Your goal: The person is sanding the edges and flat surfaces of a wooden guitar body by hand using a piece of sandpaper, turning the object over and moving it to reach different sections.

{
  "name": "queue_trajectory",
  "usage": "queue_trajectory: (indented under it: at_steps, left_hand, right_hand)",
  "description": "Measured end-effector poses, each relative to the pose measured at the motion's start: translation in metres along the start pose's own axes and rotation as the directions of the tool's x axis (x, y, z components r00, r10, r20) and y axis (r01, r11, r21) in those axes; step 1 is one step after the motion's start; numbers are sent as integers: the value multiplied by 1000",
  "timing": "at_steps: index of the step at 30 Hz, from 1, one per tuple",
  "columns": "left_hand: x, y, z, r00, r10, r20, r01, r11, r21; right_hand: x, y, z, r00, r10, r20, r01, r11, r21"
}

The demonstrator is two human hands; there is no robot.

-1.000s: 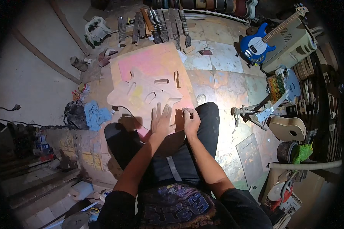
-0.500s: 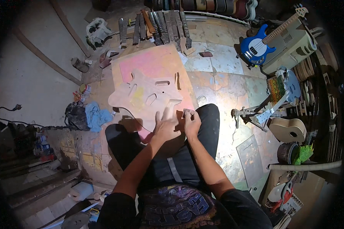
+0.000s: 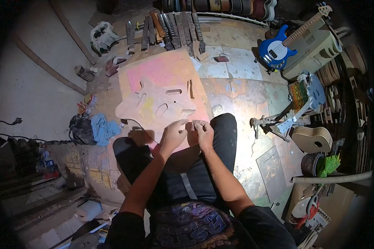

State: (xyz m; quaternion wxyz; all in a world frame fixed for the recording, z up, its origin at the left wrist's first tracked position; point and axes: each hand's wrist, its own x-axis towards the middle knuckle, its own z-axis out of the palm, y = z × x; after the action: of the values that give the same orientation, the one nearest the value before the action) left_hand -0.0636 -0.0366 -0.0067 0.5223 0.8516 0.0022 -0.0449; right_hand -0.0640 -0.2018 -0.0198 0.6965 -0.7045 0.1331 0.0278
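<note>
An unfinished wooden guitar body (image 3: 131, 106), pale with a yellow patch and several routed cavities, lies flat in front of me. It rests on a pink and orange stained board (image 3: 153, 68). My left hand (image 3: 174, 135) is over the near part of the body, thumb apart from its bent fingers, with nothing visible in it. Beside it, near my right knee, my right hand (image 3: 204, 135) pinches a small pale piece at its fingertips. The fingers cover most of that piece, so its kind does not show.
Guitar necks (image 3: 168, 31) lie in a row beyond the board. A blue bass guitar (image 3: 276, 50) leans at the far right, above a stand (image 3: 278, 128) and an acoustic guitar body (image 3: 313, 139). On the left are a blue cloth (image 3: 104, 126) and a black bag (image 3: 82, 129).
My left hand has lifted its spread fingers from the guitar body and drawn them in toward my right hand. The right hand stays pinched, slightly lower and to the left.
</note>
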Motion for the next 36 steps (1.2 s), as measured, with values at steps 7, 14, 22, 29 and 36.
queue_trajectory:
  at_steps: [7,14,22,29,36]
  left_hand:
    - [-20,-2,6,989,-130,63,144,928,-343]
    - [-34,-1,-8,907,-401,126,386,675,-629]
    - [-33,-11,-18,906,-354,233,411,599,-687]
    - [-36,-11,-13,904,-385,186,403,620,-674]
    - [-35,-10,-14,897,-389,209,424,625,-655]
  right_hand:
    - [-5,3,3,979,60,196,-48,997,-68]
    - [-5,-1,5,904,75,421,-92,996,21]
    - [0,11,3,897,131,422,-123,991,-47]
    - [-4,3,7,904,101,416,-96,995,-33]
    - [-4,5,4,887,49,459,-65,998,20]
